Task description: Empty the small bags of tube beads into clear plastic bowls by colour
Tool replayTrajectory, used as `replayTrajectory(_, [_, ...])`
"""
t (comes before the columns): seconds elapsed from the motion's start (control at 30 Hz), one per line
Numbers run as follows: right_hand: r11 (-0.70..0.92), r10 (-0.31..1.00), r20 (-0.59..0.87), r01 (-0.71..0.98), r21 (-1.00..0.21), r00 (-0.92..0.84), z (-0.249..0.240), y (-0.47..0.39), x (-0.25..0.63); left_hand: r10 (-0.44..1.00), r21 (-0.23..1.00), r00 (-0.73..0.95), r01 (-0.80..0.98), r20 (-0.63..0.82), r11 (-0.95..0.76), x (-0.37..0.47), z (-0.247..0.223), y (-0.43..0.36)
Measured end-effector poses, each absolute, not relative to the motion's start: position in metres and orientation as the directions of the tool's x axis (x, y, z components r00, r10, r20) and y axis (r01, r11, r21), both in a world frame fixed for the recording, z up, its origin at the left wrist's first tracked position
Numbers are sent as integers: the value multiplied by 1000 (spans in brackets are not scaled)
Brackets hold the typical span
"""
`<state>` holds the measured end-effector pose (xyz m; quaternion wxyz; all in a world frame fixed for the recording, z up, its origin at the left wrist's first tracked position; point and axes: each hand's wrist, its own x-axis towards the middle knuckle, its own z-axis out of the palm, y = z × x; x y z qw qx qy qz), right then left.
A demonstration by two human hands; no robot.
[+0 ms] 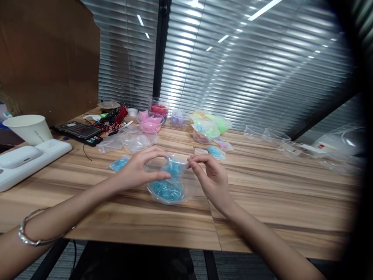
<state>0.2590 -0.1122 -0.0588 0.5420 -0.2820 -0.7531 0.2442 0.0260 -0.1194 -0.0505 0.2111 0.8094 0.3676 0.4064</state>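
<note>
A small clear plastic bag of blue pieces is held above a round clear bowl. Loose blue tube-shaped pieces lie in the bowl. My left hand is closed on the bag's left side, thumb below and fingers above. My right hand pinches at the bag's upper right corner with thumb and forefinger. Left of the bowl, partly behind my left wrist, lies another bag of blue pieces. A further blue-filled bag rests behind my right hand.
Bowls with pink bags, purple bags and mixed coloured bags stand at the back. Clear bowls are at the right. Empty plastic bags, a paper cup and a white power strip are on the left.
</note>
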Motion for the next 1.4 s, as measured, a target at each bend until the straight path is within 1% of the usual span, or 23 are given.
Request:
replayTrajectory(0.1, [737,673,685,172,-653,-278,-58,-113,259,754,625,398,423,523,-656,26,-51,-120])
replayTrajectory(0.23, [681,727,628,169,-712,-278,-57,-113,259,771,630,336,445,540,-636,26,-51,-121])
replayTrajectory(0.3, [661,743,589,210,-721,-318,-56,-112,259,777,636,298,449,555,-627,26,-51,-121])
replayTrajectory(0.43, [687,719,546,325,-650,-429,-57,-109,258,779,656,251,428,574,-621,25,-50,-121])
replayTrajectory(0.53, [718,685,559,307,-624,-466,-57,-108,257,784,667,252,417,568,-617,25,-51,-121])
replayTrajectory(0.77, [721,681,579,275,-636,-447,-56,-108,257,798,701,263,383,542,-602,26,-53,-122])
replayTrajectory(0.97, [726,675,603,238,-645,-425,-56,-110,257,849,773,322,364,419,-520,27,-54,-119])
replayTrajectory(1.03, [719,683,597,243,-651,-420,-56,-110,257,853,783,335,357,401,-509,26,-57,-116])
replayTrajectory(1.3, [680,720,542,279,-678,-434,-56,-110,257,859,800,298,331,415,-501,25,-60,-116])
replayTrajectory(1.4, [682,719,531,308,-664,-448,-58,-110,257,859,807,269,305,436,-506,26,-59,-117])
